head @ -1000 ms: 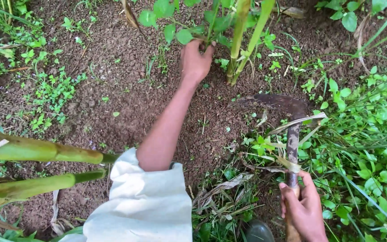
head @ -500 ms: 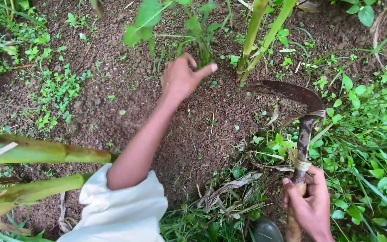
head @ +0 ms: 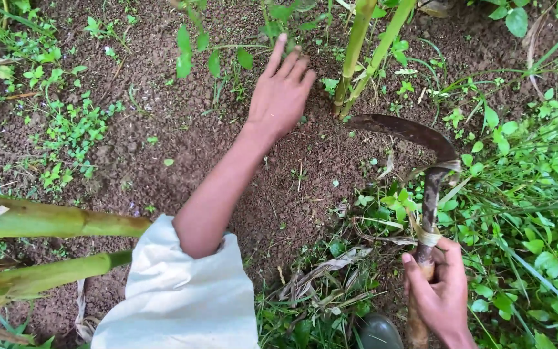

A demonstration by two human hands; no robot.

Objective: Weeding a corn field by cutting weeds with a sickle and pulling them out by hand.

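My left hand (head: 281, 90) reaches forward over dark crumbly soil (head: 182, 142), palm down, fingers spread, touching small leafy weeds (head: 214, 55) beside two thin green stalks (head: 363, 58). It holds nothing. My right hand (head: 439, 291) grips the wooden handle of a sickle (head: 424, 187) at the lower right. The sickle's rusty curved blade (head: 402, 129) points left, its tip close to the base of the stalks. A white rolled-up sleeve (head: 182, 291) covers my left upper arm.
Two thick green stems (head: 46, 223) jut in from the left edge. Dense green weeds and grass (head: 531, 213) cover the right side. Dry leaf scraps (head: 330, 278) lie at the bottom centre, next to a dark boot toe (head: 379, 333).
My left hand let go of the weed clump by the stalks, opened, and now reaches up-left into the weeds. The sickle blade has swung up toward the stalk base.
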